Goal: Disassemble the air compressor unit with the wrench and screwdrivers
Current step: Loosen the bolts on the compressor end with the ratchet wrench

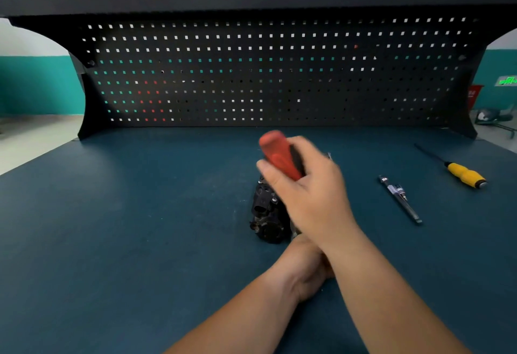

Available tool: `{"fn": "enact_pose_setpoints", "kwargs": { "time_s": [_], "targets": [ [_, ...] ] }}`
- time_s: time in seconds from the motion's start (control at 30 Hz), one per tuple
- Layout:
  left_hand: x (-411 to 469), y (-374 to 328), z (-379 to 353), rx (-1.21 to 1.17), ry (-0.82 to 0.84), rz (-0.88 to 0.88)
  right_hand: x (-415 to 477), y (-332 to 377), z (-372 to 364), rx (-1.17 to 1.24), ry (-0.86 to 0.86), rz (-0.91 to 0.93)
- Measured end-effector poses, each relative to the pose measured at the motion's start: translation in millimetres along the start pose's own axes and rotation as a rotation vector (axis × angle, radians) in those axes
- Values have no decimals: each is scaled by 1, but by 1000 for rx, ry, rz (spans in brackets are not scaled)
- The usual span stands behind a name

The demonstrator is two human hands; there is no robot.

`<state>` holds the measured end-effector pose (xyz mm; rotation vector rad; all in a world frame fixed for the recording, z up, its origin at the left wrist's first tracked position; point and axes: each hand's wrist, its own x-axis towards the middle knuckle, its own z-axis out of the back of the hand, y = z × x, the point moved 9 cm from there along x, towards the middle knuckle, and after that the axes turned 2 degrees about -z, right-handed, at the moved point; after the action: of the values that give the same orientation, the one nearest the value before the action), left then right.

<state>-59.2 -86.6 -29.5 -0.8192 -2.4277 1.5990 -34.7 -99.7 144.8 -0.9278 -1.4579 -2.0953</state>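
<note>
Black compressor unit [267, 213] mid tabletop [140, 227], right hand [305, 185] fisted round red screwdriver [279, 155] above it, left hand [306, 264] at its near end, grasp hidden, cannot tell; tip unseen, so a poorly seated bit could cam out and the unit skid.
</note>
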Motion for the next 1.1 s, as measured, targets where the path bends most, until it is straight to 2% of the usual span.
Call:
{"fn": "enact_pose_setpoints", "kwargs": {
  "time_s": [0.1, 0.23, 0.33, 0.43, 0.5, 0.57, 0.63, 0.77, 0.93, 1.03, 1.1],
  "targets": [
    [3, 1, 3, -15, -37, -15, 1, -13, 46, 219, -237, -112],
    [5, 3, 2, -48, -29, -3, -26, -55, 117, 663, -718, -257],
    [3, 4, 2, -54, -43, 20, -67, -97, 145, 864, -1019, -427],
    [1, 5, 0, -52, -46, 35, -97, -123, 147, 947, -1165, -563],
    [0, 6, 1, -45, -43, 41, -98, -123, 146, 959, -1186, -549],
    [0, 6, 2, -46, -40, 51, -83, -109, 146, 912, -1135, -461],
    [1, 7, 3, -63, -36, 56, -60, -85, 141, 808, -999, -342],
    [2, 7, 3, -63, -34, 57, -13, -34, 99, 505, -573, -153],
    [0, 7, 1, -19, -12, 58, 1, 0, 17, -7, -84, 30],
    [-3, 5, -1, -63, 7, 67, -5, 2, -9, -92, 61, 85],
    [-2, 4, -1, -62, 13, 44, -6, 4, -1, -46, 17, 104]
  ]
}}
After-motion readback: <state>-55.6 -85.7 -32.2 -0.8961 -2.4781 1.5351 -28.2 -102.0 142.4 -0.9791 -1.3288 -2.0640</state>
